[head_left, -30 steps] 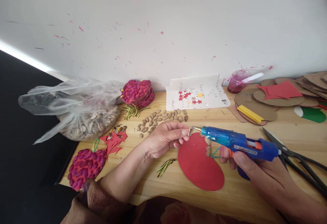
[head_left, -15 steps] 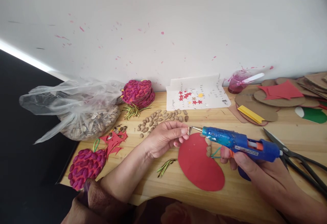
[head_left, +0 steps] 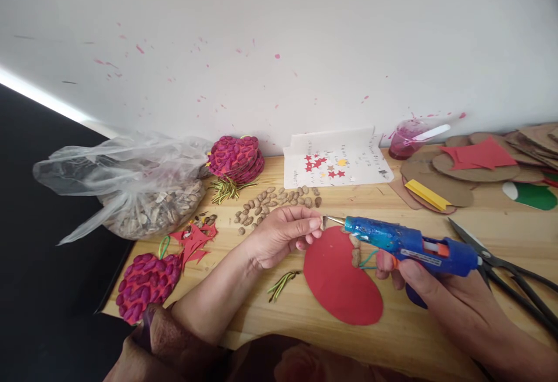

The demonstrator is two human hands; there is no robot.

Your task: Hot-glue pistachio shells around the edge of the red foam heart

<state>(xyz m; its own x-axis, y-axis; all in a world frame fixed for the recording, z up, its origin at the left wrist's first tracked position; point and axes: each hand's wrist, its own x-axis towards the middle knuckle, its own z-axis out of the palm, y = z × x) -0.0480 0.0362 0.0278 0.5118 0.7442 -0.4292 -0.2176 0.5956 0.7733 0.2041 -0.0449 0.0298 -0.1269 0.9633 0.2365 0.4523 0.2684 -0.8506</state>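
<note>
While the person's left hand (head_left: 283, 236) is pinching a small brown shell piece (head_left: 324, 223) between thumb and fingertips, the right hand (head_left: 429, 283) is wrapping around a blue plastic glue gun (head_left: 387, 238), whose pointed metal nozzle (head_left: 336, 220) is aiming leftward at the piece; whether the two are touching, one cannot tell. The hands are standing apart, with the front of the gun bridging the space between them. Below and between them, a flat, red, kidney-shaped sheet (head_left: 342, 280) is lying on the pale wooden table (head_left: 244, 318), its upper left edge near the left fingers and its top partly hiding under the gun. Several tan, knobbly shells (head_left: 356, 249) are lining its upper right edge, and a thin teal cord (head_left: 368, 260) is showing beside them, near the right fingers. Green-and-yellow twisted strands (head_left: 282, 286) are lying left of the sheet, loose brown oval shells (head_left: 261, 203) are lying beyond the left hand, and black metal scissors (head_left: 490, 259) are resting just beside the right hand.
</note>
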